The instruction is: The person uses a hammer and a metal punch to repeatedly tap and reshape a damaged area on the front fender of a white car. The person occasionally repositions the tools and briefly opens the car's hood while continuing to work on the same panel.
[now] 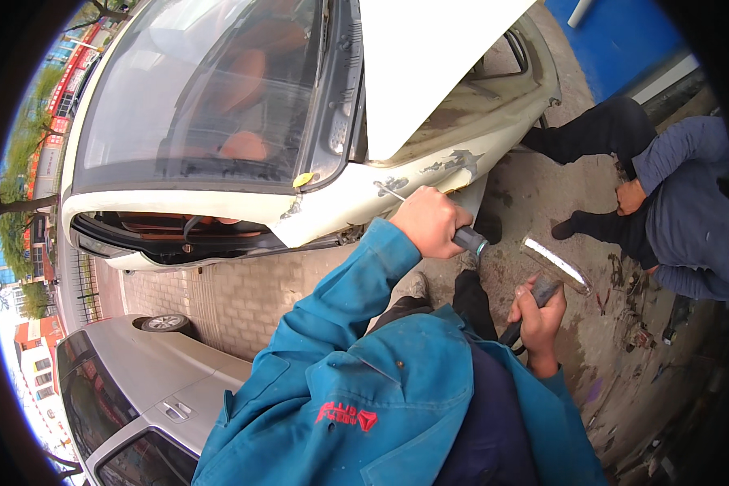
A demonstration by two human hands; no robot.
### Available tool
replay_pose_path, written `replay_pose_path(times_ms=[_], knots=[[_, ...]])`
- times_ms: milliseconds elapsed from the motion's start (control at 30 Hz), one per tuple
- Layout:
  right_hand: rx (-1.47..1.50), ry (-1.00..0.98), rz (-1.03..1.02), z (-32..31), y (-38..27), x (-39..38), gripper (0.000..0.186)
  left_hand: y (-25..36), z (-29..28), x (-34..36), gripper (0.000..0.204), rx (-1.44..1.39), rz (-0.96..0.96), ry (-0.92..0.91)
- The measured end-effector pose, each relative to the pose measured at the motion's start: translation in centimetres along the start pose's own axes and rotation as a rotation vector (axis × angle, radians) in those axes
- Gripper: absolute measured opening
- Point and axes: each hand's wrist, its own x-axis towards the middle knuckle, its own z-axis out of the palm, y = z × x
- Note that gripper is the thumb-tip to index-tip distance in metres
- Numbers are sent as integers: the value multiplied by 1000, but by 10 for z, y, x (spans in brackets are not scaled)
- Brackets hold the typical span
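Observation:
My left hand (431,220) is closed round a screwdriver (470,240) with a dark handle and a blue ring near its end. Its thin shaft points up and left, the tip at the white car's front fender (417,176), where paint is scraped off; whether it touches is hard to tell. Lower right, my right hand (539,317) grips a hammer (557,266) by its black handle. The long shiny head is raised, a short way from the screwdriver's handle end.
The white car (178,194) has its hood (421,65) raised. A crouching co-worker in a grey-blue top (688,202) is at the right. Pliers (602,302) and debris lie on the ground beyond my right hand. A silver car (158,377) stands at lower left.

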Motion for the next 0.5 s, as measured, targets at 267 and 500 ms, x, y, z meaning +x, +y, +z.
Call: replay_pose_path(times_ms=[267, 500], knots=[[6, -6, -36, 13, 1, -9, 22, -1, -8, 8, 20, -1, -76, -33], [64, 147, -143, 31, 2, -1, 19, -6, -7, 15, 19, -49, -109, -23]])
